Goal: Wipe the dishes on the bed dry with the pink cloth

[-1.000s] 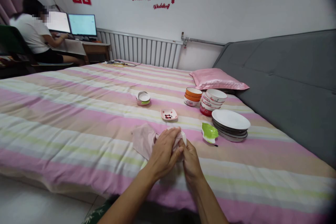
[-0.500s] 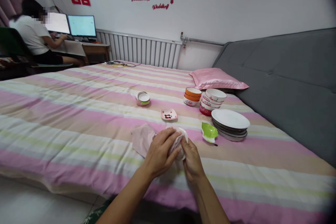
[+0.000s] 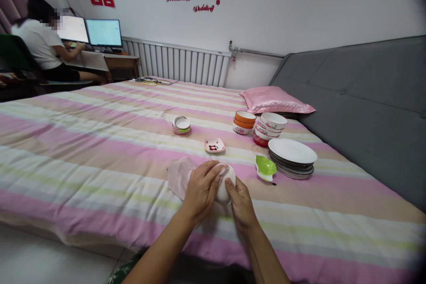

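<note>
Sitting far beyond the left hand (image 3: 200, 191) and off to its left, a person (image 3: 35, 46) in a white top faced two monitors (image 3: 104, 33) on a desk. Nearer, just left of the left hand, one end of a pale pink cloth (image 3: 179, 177) lay spread on the striped bedspread (image 3: 100, 155). Beyond that cloth, ahead of the left hand, small dishes (image 3: 181, 124) stood nested in a low pile. The left hand itself had its fingers bent over the bunched part of the cloth and pressed it against a white dish (image 3: 222, 193). Just ahead of this hand lay a pinkish square dish (image 3: 214, 145) with a dark and red figure inside. The white dish was between the two hands, tilted and raised over the bed; the right hand (image 3: 242, 202) gripped its right edge, thumb on the near face. Farther ahead of the right hand rose a stack of orange bowls (image 3: 244, 123). Near the right hand, ahead and to its right, sat a green leaf-shaped dish (image 3: 265, 167). Beyond the leaf-shaped dish stood white-and-red bowls (image 3: 269, 129), with a pink pillow (image 3: 276, 100) farther off. Rightmost of the dishes from that hand was a pile of plates (image 3: 293, 151), a white one on top.
</note>
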### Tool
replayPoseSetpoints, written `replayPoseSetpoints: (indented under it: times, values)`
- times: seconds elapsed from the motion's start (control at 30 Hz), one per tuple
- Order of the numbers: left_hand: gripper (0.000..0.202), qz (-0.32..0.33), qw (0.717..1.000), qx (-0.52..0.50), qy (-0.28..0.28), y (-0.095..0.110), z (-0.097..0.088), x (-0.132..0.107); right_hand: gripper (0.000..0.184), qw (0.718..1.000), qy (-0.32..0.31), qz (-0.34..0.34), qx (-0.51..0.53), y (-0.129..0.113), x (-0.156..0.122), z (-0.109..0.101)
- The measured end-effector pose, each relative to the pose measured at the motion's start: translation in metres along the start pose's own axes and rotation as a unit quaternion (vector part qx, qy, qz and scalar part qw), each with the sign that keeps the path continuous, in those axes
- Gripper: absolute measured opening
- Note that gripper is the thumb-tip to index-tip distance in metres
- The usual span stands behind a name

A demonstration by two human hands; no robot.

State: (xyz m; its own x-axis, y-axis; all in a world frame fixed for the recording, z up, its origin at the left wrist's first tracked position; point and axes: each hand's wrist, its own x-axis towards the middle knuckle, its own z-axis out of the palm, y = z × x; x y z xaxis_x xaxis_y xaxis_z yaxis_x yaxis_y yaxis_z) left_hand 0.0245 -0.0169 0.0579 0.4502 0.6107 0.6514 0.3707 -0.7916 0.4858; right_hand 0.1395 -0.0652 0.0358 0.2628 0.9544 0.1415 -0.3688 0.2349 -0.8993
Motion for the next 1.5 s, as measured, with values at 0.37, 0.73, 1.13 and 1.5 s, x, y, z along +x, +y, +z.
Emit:
replayPoseSetpoints:
  times: [0.37,0.73,1.13,1.5]
  values:
    - [0.038,-0.148,0.978,-0.146,0.028,-0.002,0.008,-0.001,0.04,0.998,0.004,-0.019,-0.063,0.003,0.0,-0.002]
    - [0.042,-0.334,0.855,-0.395,0.038,0.004,0.016,-0.006,0.028,0.978,0.017,-0.104,-0.182,-0.005,-0.002,-0.002]
    - [0.034,-0.504,0.522,-0.688,0.002,0.019,-0.002,0.012,0.024,0.898,-0.036,-0.198,-0.392,-0.003,-0.003,-0.001]
    - [0.028,-0.477,0.497,-0.722,0.061,0.023,-0.007,0.012,0.025,0.897,-0.051,-0.199,-0.391,-0.004,-0.005,0.004]
